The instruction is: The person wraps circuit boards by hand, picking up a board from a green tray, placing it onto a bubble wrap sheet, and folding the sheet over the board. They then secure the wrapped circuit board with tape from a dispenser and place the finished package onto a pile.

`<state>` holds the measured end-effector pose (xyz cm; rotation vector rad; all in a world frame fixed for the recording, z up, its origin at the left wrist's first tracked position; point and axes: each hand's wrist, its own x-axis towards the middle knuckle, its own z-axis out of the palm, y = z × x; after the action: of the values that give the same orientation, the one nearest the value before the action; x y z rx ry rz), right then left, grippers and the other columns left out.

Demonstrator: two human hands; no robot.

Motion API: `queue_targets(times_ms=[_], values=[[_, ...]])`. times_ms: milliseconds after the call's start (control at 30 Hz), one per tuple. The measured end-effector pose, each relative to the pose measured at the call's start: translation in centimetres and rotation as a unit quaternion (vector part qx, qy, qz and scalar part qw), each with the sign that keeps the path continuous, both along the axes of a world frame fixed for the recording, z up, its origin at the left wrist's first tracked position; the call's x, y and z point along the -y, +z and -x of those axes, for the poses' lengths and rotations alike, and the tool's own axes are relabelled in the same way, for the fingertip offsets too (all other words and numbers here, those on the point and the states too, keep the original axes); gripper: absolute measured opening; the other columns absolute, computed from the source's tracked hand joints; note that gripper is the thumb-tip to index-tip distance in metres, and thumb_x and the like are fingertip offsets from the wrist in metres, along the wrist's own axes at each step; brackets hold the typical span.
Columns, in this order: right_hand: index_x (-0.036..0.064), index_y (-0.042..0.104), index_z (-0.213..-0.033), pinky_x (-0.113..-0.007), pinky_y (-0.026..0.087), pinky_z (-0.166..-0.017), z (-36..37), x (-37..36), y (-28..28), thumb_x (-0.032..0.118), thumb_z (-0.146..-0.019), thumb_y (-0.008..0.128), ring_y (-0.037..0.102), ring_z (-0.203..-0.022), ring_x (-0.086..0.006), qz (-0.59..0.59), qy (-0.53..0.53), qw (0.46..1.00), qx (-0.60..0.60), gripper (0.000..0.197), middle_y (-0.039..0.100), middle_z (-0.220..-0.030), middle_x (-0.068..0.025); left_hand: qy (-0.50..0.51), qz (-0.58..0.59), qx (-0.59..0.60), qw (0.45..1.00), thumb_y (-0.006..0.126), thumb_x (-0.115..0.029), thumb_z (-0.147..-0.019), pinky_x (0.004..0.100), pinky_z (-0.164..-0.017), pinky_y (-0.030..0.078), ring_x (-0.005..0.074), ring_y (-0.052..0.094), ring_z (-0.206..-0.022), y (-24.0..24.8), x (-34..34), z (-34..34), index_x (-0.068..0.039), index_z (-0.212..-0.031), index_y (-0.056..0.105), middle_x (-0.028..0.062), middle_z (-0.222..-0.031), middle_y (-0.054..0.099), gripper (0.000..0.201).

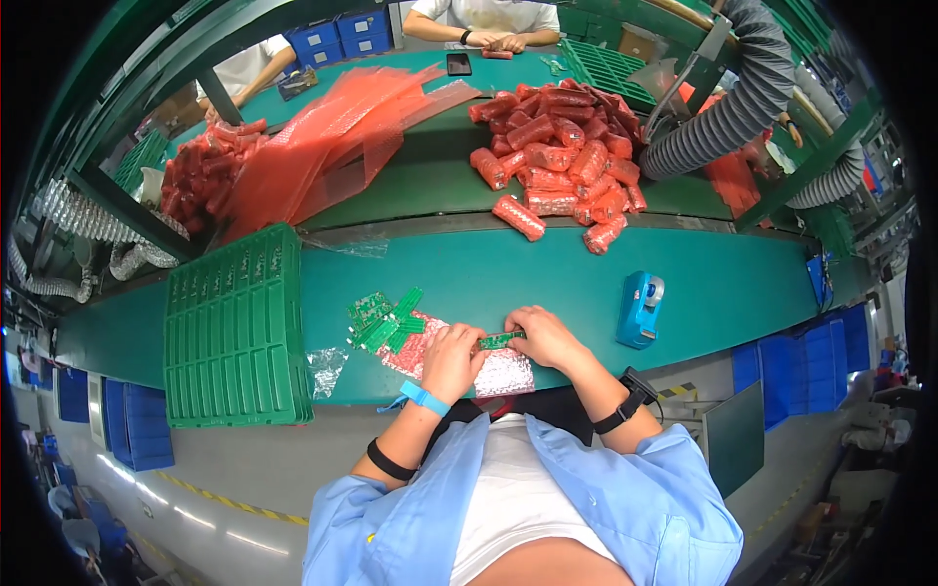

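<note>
Between my two hands is a small stack of green circuit boards (500, 341), lying crosswise above a sheet of bubble wrap (505, 376). My left hand (452, 359) grips the stack's left end, and my right hand (543, 337) grips its right end. The fingers of both hands are closed round the ends, partly hiding them. Left of my left hand lies a loose pile of more green circuit boards (383, 320), some touching a reddish part of the bubble wrap. The wrap reaches the near edge of the table, partly under my left hand.
A blue tape dispenser (640, 311) stands to the right. At left is a green slotted tray (237, 332). Red bubble-wrapped rolls (567, 156) are heaped at the back, beside red bubble wrap sheets (327, 137). A grey flexible duct (728, 112) hangs at right. Co-workers sit across the bench.
</note>
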<state>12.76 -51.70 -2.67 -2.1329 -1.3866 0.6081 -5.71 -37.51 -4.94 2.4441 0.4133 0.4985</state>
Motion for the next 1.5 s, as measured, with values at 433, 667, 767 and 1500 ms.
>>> queue_targets(times_ms=[433, 667, 767, 1500], values=[[0.0094, 0.068, -0.099, -0.050, 0.050, -0.090, -1.4, -0.4, -3.5, 0.009, -0.082, 0.081, 0.064, -0.110, -0.0341, -0.132, 0.003, 0.972, 0.192, 0.022, 0.067, -0.113, -0.0099, -0.011, -0.107, 0.048, 0.993, 0.081, -0.013, -0.088, 0.0461, -0.088, 0.056, 0.0304, 0.071, -0.098, 0.8, -1.7, -4.1, -0.009, -0.094, 0.080, 0.0063, -0.101, 0.074, 0.008], [0.0127, 0.072, -0.100, -0.047, 0.049, -0.094, -1.4, 1.0, -4.7, 0.016, -0.081, 0.085, 0.062, -0.114, -0.0305, -0.200, -0.013, 0.976, 0.085, 0.024, 0.067, -0.115, -0.0058, 0.038, -0.078, 0.047, 0.995, 0.082, -0.009, -0.085, 0.0459, -0.089, 0.057, 0.0295, 0.071, -0.099, -0.4, -0.9, -3.8, -0.009, -0.097, 0.081, 0.0040, -0.108, 0.073, 0.012], [0.0135, 0.074, -0.100, -0.047, 0.049, -0.094, -0.9, 1.1, -5.1, 0.015, -0.080, 0.086, 0.063, -0.113, -0.0296, -0.204, -0.030, 0.973, 0.106, 0.023, 0.068, -0.115, -0.0039, 0.030, -0.072, 0.040, 0.996, 0.082, -0.009, -0.085, 0.0459, -0.089, 0.057, 0.0303, 0.070, -0.100, -0.3, -1.0, -3.6, -0.009, -0.098, 0.081, 0.0055, -0.108, 0.073, 0.013], [0.0133, 0.078, -0.094, -0.045, 0.049, -0.095, -0.3, 1.2, -5.1, 0.012, -0.081, 0.085, 0.064, -0.111, -0.0274, -0.218, -0.050, 0.966, 0.127, 0.015, 0.073, -0.112, -0.0002, 0.248, -0.103, -0.096, 0.959, 0.086, -0.020, -0.086, 0.0481, -0.096, 0.052, 0.0354, 0.068, -0.110, 2.6, -7.7, 4.1, -0.007, -0.111, 0.080, 0.0118, -0.114, 0.075, 0.029]])
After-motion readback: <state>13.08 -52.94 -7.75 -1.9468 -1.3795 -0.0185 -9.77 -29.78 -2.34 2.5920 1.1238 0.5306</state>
